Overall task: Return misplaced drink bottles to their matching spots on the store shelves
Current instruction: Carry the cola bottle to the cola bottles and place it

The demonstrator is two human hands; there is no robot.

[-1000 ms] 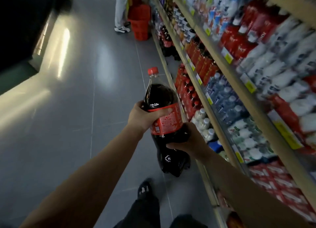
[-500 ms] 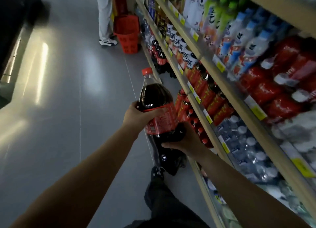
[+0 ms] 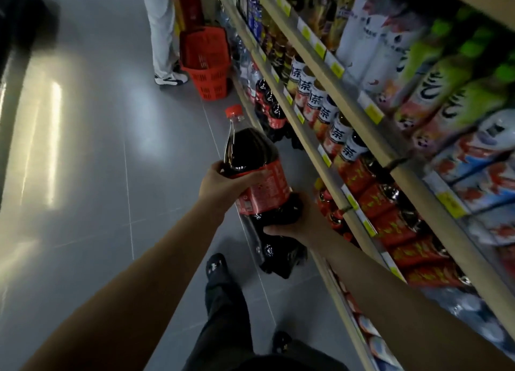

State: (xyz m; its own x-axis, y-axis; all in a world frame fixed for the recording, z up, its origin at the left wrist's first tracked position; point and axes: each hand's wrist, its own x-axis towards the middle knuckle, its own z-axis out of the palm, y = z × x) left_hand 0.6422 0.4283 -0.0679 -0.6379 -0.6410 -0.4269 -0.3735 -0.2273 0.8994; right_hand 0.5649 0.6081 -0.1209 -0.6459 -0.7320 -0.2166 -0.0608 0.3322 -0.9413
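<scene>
Right now the cola bottle (image 3: 250,153) is off the shelves, held out over the aisle w/ both hands, neck tilted up and away from the wearer, red cap (image 3: 234,111) at the far end. Left hand (image 3: 223,184) grips it from the aisle side at the shoulder, thumb across the front near the top edge of the red label (image 3: 264,189). Right hand (image 3: 301,220) is curled round the lower body from the shelf side, just below the label. Its base sticks out below the right hand, near the bottom shelf front. Label print is small white text, too blurred to read, so no brand legible. On the shelving (image 3: 312,145) to the right, a row of tea bottles (image 3: 324,111) shows the char 茶 on white-and-dark wraps. Yellow price tags (image 3: 373,111) run along the shelf edges, figures unreadable. Farther along, at the bottom level, stand shelved cola bottles (image 3: 271,111), dark w/ red labels. Upper tier has green-capped bottles (image 3: 446,72). Floor (image 3: 97,147) is grey tile, glossy, w/ light glare. A red shopping basket (image 3: 206,61) sits on it by the shelves, next to another person's light trouser leg (image 3: 160,22) & trainer (image 3: 171,79). Wearer's dark shoe (image 3: 216,264) shows below the arms.
</scene>
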